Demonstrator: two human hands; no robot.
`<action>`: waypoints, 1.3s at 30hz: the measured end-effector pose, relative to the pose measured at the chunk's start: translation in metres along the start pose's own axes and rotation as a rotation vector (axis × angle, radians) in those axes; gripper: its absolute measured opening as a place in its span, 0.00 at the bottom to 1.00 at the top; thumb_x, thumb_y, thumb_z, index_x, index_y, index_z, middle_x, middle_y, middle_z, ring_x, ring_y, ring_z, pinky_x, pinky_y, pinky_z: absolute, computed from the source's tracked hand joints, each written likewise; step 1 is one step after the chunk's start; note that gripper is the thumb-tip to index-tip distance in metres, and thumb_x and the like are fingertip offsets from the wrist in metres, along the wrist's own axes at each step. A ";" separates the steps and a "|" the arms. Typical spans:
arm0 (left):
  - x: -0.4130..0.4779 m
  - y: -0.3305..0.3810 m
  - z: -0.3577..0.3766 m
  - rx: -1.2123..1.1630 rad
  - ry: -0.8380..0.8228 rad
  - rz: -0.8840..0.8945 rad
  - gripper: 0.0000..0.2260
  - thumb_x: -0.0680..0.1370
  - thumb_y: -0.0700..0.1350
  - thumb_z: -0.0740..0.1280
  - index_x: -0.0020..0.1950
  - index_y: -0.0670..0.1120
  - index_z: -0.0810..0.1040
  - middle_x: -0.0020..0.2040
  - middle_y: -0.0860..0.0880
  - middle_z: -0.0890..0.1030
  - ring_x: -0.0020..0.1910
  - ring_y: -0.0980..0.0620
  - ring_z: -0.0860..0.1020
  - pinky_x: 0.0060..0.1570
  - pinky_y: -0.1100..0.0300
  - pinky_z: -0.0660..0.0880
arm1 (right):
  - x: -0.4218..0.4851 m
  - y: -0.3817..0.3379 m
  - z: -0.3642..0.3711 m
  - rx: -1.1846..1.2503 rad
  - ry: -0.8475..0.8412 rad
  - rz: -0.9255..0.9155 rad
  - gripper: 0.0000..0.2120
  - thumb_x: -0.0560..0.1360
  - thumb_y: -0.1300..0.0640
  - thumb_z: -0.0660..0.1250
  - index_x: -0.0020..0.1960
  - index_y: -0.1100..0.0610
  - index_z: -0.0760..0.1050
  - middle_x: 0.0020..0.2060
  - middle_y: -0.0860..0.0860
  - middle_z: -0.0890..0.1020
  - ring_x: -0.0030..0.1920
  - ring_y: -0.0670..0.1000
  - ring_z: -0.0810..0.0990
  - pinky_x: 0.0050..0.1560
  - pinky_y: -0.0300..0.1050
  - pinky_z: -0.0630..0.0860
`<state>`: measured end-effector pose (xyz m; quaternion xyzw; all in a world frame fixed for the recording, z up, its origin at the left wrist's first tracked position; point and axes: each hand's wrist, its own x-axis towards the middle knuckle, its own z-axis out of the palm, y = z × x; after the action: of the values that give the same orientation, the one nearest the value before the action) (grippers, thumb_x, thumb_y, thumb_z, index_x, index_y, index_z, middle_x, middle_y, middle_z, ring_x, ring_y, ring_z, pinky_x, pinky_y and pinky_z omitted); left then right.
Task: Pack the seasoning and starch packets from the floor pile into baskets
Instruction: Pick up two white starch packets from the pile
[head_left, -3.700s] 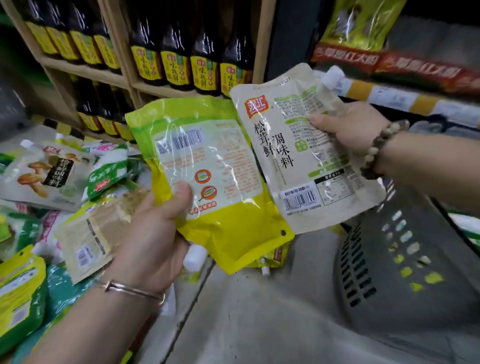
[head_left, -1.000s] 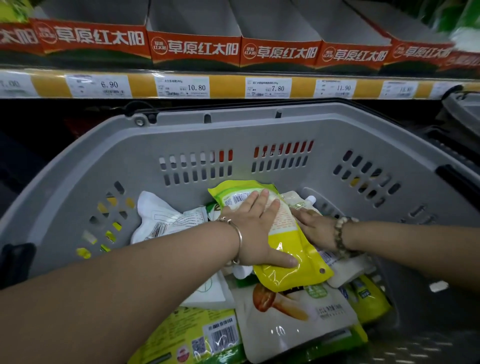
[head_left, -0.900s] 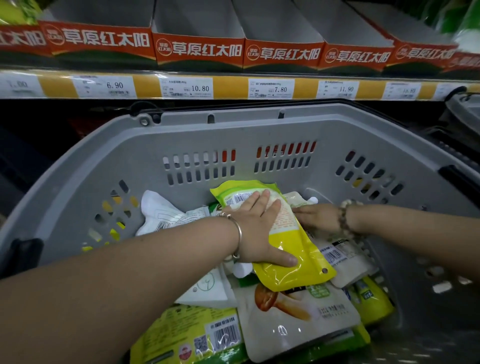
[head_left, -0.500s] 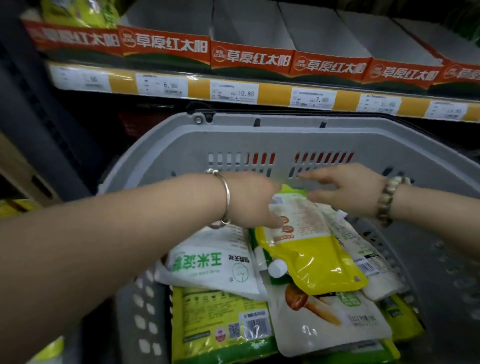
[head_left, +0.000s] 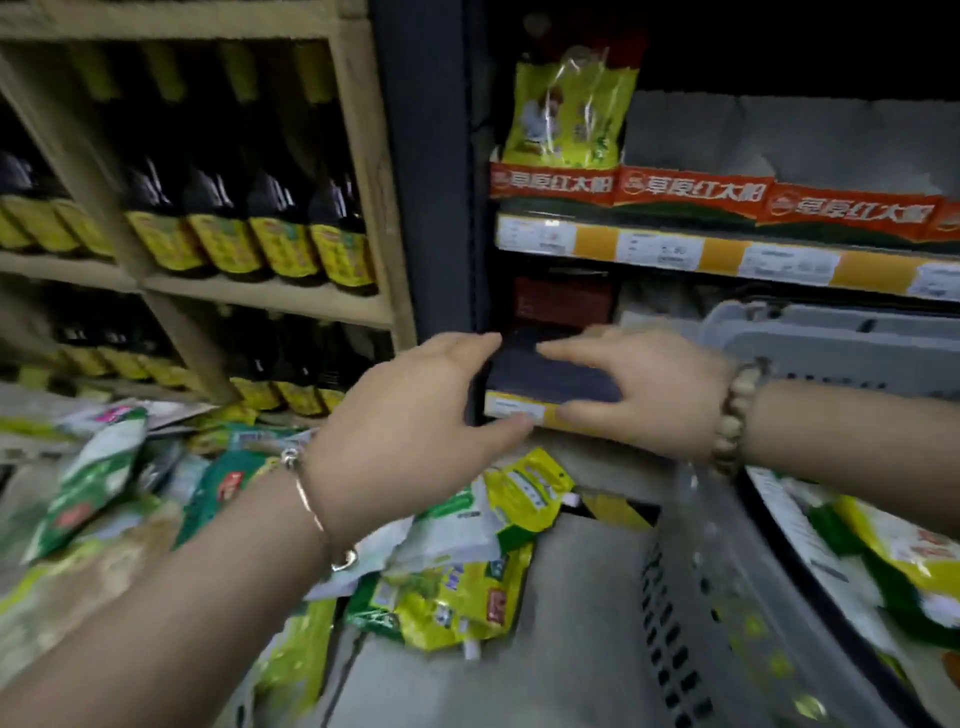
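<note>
Both my hands hang empty in the air in front of the shelves, fingers relaxed and spread. My left hand (head_left: 415, 421) hovers above the floor pile of seasoning and starch packets (head_left: 452, 577), which spreads from the far left to the middle of the floor. My right hand (head_left: 644, 389) is level with it, just left of the grey basket (head_left: 717, 597). Yellow and white packets (head_left: 893, 566) lie inside the basket at the right edge. The view is blurred by motion.
A wooden shelf of dark sauce bottles (head_left: 249, 228) stands at the left. A dark upright post (head_left: 426, 171) separates it from metal shelves with price tags (head_left: 727, 254) and red-orange boxes. Bare grey floor (head_left: 545, 649) lies between the pile and the basket.
Both hands let go of the yellow and white packets inside the basket and pulled out. My view swung left, from the basket's inside toward the floor pile.
</note>
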<state>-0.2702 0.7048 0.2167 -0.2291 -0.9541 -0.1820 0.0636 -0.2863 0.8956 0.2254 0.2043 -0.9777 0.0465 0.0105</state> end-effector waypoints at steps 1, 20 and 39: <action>-0.012 -0.017 -0.001 -0.010 -0.004 -0.035 0.33 0.74 0.61 0.64 0.76 0.55 0.58 0.74 0.58 0.62 0.70 0.57 0.64 0.64 0.64 0.61 | 0.008 -0.017 0.009 -0.017 -0.025 -0.013 0.28 0.75 0.44 0.61 0.74 0.44 0.60 0.68 0.49 0.70 0.67 0.52 0.69 0.63 0.44 0.68; -0.096 -0.166 0.114 -0.206 -0.181 -0.489 0.28 0.75 0.56 0.67 0.72 0.51 0.65 0.70 0.48 0.67 0.60 0.46 0.75 0.57 0.53 0.72 | 0.064 -0.102 0.189 -0.094 -0.607 0.202 0.19 0.78 0.46 0.58 0.62 0.56 0.74 0.60 0.56 0.77 0.58 0.57 0.76 0.56 0.47 0.75; -0.146 -0.189 0.155 -0.482 -0.138 -0.721 0.15 0.76 0.45 0.67 0.63 0.51 0.75 0.58 0.55 0.77 0.55 0.54 0.77 0.57 0.60 0.72 | 0.168 -0.089 0.332 0.965 -0.459 0.785 0.19 0.79 0.59 0.60 0.68 0.66 0.67 0.66 0.60 0.72 0.66 0.58 0.71 0.62 0.46 0.69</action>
<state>-0.2333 0.5463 -0.0172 0.0985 -0.9053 -0.3944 -0.1234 -0.4053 0.7156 -0.0902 -0.1808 -0.8265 0.4350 -0.3083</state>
